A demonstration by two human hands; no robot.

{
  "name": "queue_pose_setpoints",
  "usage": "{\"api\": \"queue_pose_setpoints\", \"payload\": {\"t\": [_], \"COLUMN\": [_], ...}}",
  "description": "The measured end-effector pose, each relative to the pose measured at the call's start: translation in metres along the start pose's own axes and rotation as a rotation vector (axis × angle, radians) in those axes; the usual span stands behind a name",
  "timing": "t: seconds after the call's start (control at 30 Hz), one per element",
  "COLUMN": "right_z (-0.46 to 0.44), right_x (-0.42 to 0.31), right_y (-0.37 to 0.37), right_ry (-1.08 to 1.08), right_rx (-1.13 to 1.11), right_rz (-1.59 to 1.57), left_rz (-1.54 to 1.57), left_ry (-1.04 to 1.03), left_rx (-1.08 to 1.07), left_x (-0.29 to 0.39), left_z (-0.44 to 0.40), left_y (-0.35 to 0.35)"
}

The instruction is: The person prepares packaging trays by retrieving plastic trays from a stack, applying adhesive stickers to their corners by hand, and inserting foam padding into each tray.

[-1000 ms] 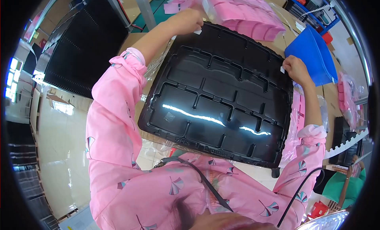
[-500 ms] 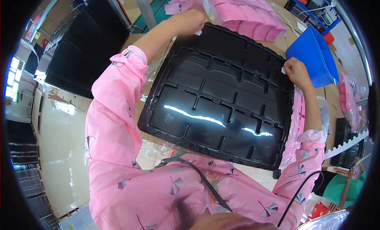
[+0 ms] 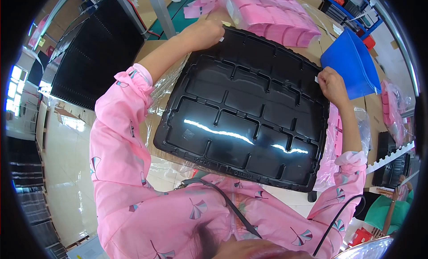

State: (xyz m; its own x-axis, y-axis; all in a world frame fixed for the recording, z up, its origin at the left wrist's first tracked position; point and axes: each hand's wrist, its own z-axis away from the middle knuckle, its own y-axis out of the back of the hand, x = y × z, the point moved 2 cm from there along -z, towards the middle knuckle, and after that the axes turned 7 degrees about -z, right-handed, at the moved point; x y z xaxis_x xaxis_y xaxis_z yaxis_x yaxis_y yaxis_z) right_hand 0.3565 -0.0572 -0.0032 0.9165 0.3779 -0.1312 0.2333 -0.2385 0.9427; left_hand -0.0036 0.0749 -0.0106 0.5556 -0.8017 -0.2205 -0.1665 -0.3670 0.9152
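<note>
A black moulded plastic tray (image 3: 243,98) with raised ribs and shallow compartments lies tilted in front of me, its lettered edge toward my body. My left hand (image 3: 207,34) is closed at the tray's far left corner, fingers bent over the rim. At the right rim, my right hand (image 3: 332,86) is closed too, thumb and fingers pinched together. A small white piece shows at the fingertips of each hand; I cannot make out what these pieces are. The undersides of both grips are hidden.
Pink moulded trays (image 3: 278,18) in clear film lie beyond the black tray. A blue bin (image 3: 352,65) stands right of them. Stacked black trays (image 3: 102,49) rise at the left beside a grey post (image 3: 160,13). A person in green (image 3: 379,212) is at lower right.
My left hand has moved slightly left and down along the far left corner. The black tray has shifted slightly left. My right hand has barely moved at the right rim.
</note>
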Motion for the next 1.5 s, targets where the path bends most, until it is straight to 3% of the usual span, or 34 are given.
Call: {"api": "queue_pose_setpoints", "payload": {"t": [0.3,0.6,0.63,0.7,0.8,0.83,0.9,1.13,1.27,1.37,1.5], "right_z": [0.005,0.037,0.042,0.046,0.039,0.036,0.03,0.026,0.032,0.04,0.066], "right_x": [-0.006,-0.026,-0.021,-0.028,-0.048,-0.055,-0.073,-0.079,-0.045,-0.027,0.02], "right_y": [0.002,0.014,0.015,0.014,0.015,0.015,0.017,0.019,0.023,0.044,0.051], "right_ry": [0.028,0.025,-0.033,-0.15,-0.31,-0.344,-0.364,-0.395,-0.396,-0.504,-0.471], "right_rx": [0.007,-0.018,-0.007,0.049,0.153,0.163,0.194,0.361,0.446,0.432,0.736], "right_rz": [0.048,-0.035,-0.099,-0.346,-0.803,-0.92,-1.098,-1.176,-0.714,-0.473,-0.894], "left_rz": [-0.009,0.211,0.423,0.765,1.243,1.51,1.751,1.894,1.85,1.666,1.737], "left_ry": [0.01,-0.11,0.115,0.328,0.509,0.495,0.474,0.517,0.549,0.458,0.454], "left_rx": [-0.04,0.087,0.077,0.106,-0.145,-0.139,-0.193,-0.167,-0.25,-0.253,-0.18], "left_x": [0.008,0.019,0.028,0.051,0.091,0.105,0.131,0.178,0.2,0.222,0.242], "left_z": [0.01,0.023,0.04,0.036,0.013,0.002,-0.023,-0.091,-0.126,-0.164,-0.231], "left_y": [0.006,0.019,0.04,0.041,0.047,0.04,0.041,0.04,0.047,0.035,0.019]}}
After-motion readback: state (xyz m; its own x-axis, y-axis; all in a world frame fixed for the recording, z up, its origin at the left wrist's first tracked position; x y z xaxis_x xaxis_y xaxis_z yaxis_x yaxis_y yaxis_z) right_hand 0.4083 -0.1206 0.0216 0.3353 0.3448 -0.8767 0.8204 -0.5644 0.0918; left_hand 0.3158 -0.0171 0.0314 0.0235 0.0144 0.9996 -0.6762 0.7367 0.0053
